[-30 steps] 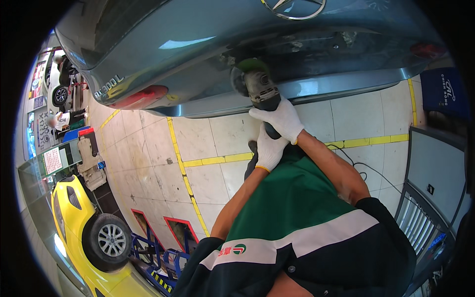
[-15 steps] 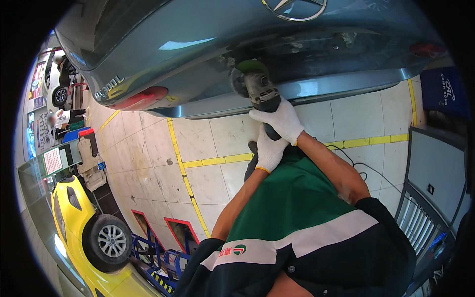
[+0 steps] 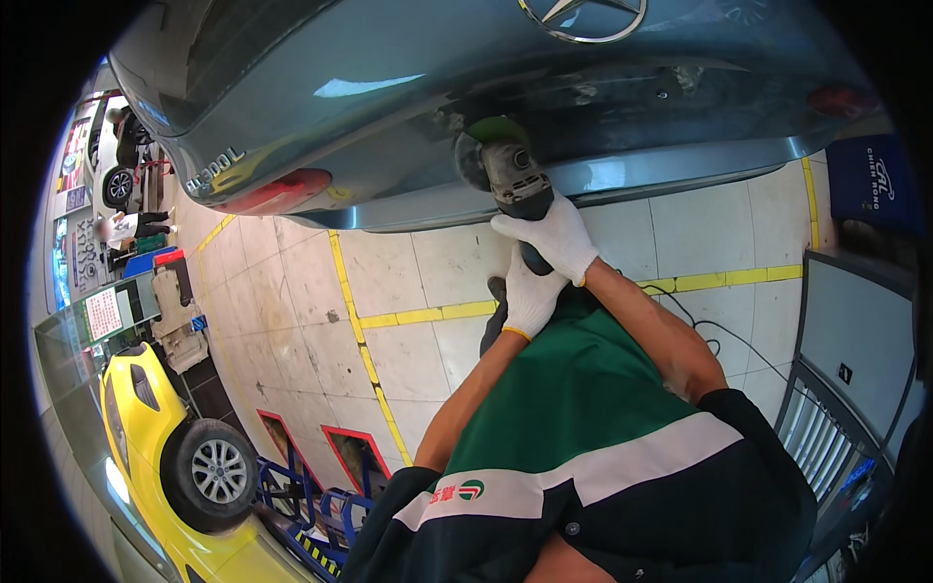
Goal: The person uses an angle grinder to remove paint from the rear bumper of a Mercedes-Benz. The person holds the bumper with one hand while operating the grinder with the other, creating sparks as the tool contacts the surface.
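Both my hands wear white knit gloves and grip one angle grinder [image 3: 513, 175]. My right hand [image 3: 559, 238] is wrapped round its body, just behind the grey head. Lower down, my left hand [image 3: 534, 296] closes on the dark rear handle. The grinder's round disc [image 3: 471, 161] is up at the back of a blue-grey car [image 3: 408, 58], over a dull, scuffed patch below the trunk badge. Whether the disc touches the panel I cannot tell. Left of the disc is a red tail light [image 3: 282, 192]; the bumper [image 3: 603, 177] runs beneath the tool.
A black cord [image 3: 734, 332] trails over the tiled floor [image 3: 389, 272] on my right, toward a grey cabinet [image 3: 846, 340]. A blue box [image 3: 865, 180] stands beyond it. On the left are a yellow car [image 3: 146, 408], a blue metal frame [image 3: 340, 515] and a distant person [image 3: 121, 229].
The view has shifted very slightly. My hands and the grinder keep almost the same place at the car.
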A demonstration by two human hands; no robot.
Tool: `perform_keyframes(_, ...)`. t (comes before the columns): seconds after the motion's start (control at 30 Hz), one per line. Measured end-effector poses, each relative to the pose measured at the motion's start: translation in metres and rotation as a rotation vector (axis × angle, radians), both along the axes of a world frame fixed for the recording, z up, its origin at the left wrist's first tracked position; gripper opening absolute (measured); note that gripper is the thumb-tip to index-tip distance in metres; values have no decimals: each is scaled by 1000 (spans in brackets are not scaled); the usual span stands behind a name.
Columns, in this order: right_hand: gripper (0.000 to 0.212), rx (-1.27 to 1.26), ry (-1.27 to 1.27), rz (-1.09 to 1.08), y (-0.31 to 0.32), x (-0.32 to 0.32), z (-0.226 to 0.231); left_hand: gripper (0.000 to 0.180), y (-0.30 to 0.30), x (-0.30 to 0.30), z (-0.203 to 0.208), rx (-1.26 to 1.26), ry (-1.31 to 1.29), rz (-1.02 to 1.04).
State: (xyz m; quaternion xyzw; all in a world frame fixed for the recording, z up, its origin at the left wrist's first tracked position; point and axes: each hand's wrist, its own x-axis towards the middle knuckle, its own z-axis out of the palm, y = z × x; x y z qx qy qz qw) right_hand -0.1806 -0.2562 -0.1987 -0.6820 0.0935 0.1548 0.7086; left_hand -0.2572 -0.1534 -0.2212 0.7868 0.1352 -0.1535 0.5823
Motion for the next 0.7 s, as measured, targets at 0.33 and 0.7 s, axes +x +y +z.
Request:
perform_keyframes(0.33, 72, 18, 3, -3, 1, -2, -3, 79, -2, 1, 6, 5, 7, 7)
perform_keyframes(0.7, 72, 15, 23, 14, 0, 0, 0, 82, 0, 1, 4, 15, 18, -1)
